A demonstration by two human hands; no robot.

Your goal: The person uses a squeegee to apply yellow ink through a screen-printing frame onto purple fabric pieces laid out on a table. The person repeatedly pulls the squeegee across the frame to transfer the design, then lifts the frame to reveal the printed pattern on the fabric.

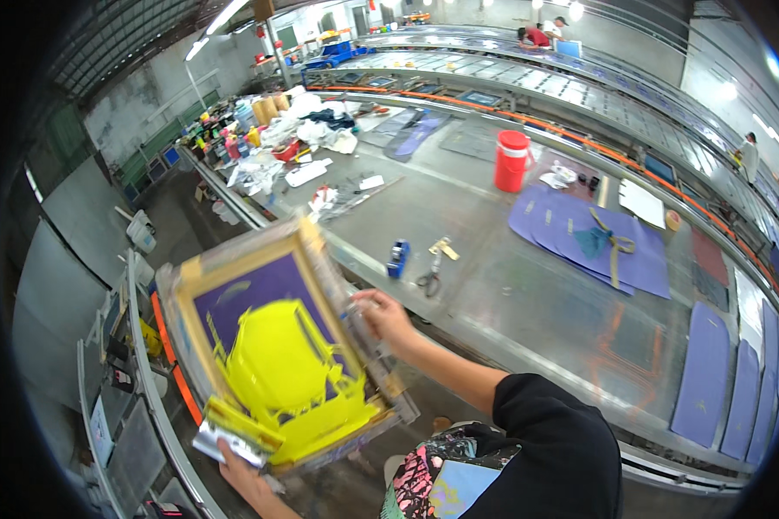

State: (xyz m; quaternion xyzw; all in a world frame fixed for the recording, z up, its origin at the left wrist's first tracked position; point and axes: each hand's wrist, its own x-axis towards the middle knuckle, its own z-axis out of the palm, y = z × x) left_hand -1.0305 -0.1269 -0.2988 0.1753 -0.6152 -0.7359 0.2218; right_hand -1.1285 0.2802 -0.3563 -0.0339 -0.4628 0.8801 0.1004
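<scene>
A screen printing frame (171, 303) with taped edges is held tilted in front of me, off the table's near left side. Thick yellow ink (286, 350) covers much of its purple mesh (234, 298). My right hand (384, 322) has its fingers closed on the frame's right edge. At the lower left corner, my left hand (247, 474) grips a silver squeegee (229, 445) whose blade side is coated with yellow ink. The squeegee lies against the frame's lower edge; whether this hand also bears the frame, I cannot tell.
The long metal table (511, 324) holds scissors (430, 278), a blue tape dispenser (397, 259), a red bucket (512, 162) and purple sheets (571, 233). Ink bottles and rags (303, 121) crowd its far left end. A metal rack (143, 381) stands at left. People work far off (541, 36).
</scene>
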